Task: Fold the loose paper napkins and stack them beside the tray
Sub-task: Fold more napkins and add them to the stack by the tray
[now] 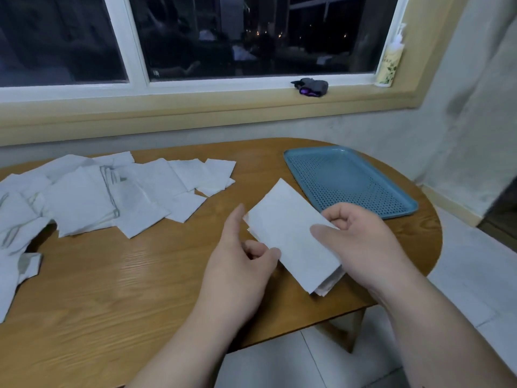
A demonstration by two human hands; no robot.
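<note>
A folded white napkin (291, 233) lies slanted on top of a small stack (328, 284) near the table's right front, left of the blue perforated tray (349, 180). My left hand (240, 264) pinches the napkin's left edge between thumb and curled fingers, forefinger stretched along the edge. My right hand (361, 242) holds the right edge, thumb on top and fingers curled behind. Several loose unfolded napkins (112, 197) lie spread over the table's left half.
The wooden table (126, 289) has a rounded right end close to the wall. A crumpled napkin heap (16, 247) hangs at the left edge. On the windowsill sit a dark small object (310, 86) and a pump bottle (390, 60).
</note>
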